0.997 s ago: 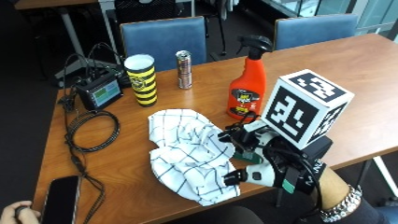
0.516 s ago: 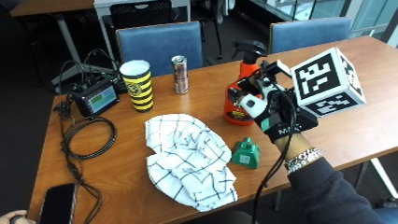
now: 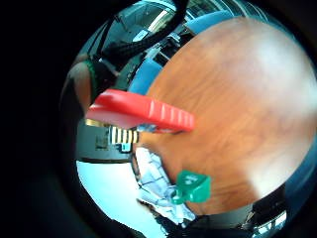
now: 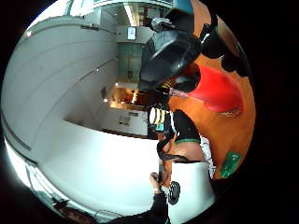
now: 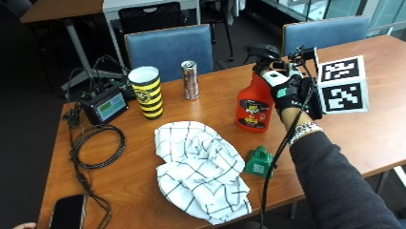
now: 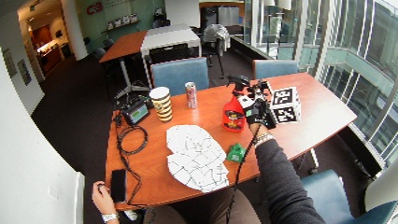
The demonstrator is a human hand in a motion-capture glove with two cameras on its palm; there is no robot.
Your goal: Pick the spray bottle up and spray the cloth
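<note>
The red spray bottle (image 5: 254, 107) with a black head stands upright on the wooden table (image 5: 355, 138), right of the white checked cloth (image 5: 200, 171). My gloved right hand (image 5: 292, 95) is at the bottle's right side, its fingers curled round the neck just under the head. The bottle's base rests on the table. The thumb side palm view has the black head and red shoulder (image 4: 215, 88) close up. In the little finger side palm view, the red body (image 3: 143, 111) crosses above the table, with the cloth (image 3: 153, 183) beyond it.
A small green object (image 5: 258, 162) sits between the cloth and the table's near edge. A yellow-black cup (image 5: 146, 90), a can (image 5: 189, 79), a small screen device (image 5: 105, 105), a cable coil (image 5: 95, 145) and a phone (image 5: 66, 212) lie to the left. Blue chairs (image 5: 168, 45) stand behind.
My hand rose from the table near the cloth and the green object, went to the bottle, and is now round its neck from the right. The bottle still stands on the table.
</note>
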